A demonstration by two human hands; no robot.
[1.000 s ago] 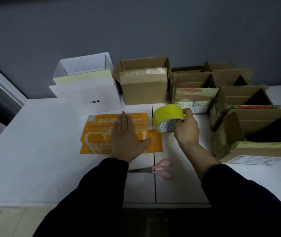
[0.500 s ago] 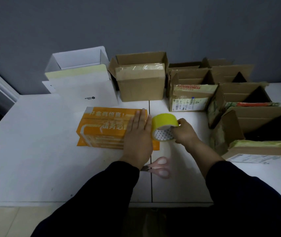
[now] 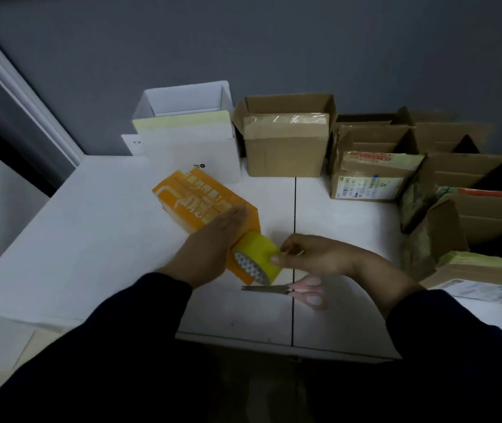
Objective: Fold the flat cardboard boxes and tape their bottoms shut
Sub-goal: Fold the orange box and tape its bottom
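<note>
Head view: a person's left hand (image 3: 213, 242) lies flat on the orange box (image 3: 188, 196), fingers straight and grip open. The box sits askew on the white bench (image 3: 91, 233), and the hand is apparently pinning its folded flaps for taping. The right hand (image 3: 319, 254), its grip closed in a pinch on the yellow tape roll (image 3: 255, 254), holds the roll against the orange box's near end, likely to run a strip along the bottom seam. Pink-handled scissors (image 3: 289, 290) lie just nearer than the orange box, handy for the cut. Beyond the orange box stand an open-topped white box (image 3: 188, 129) and a brown carton (image 3: 286, 148). To its right more brown cartons (image 3: 457, 175) gape open, their dark insides showing no contents
</note>
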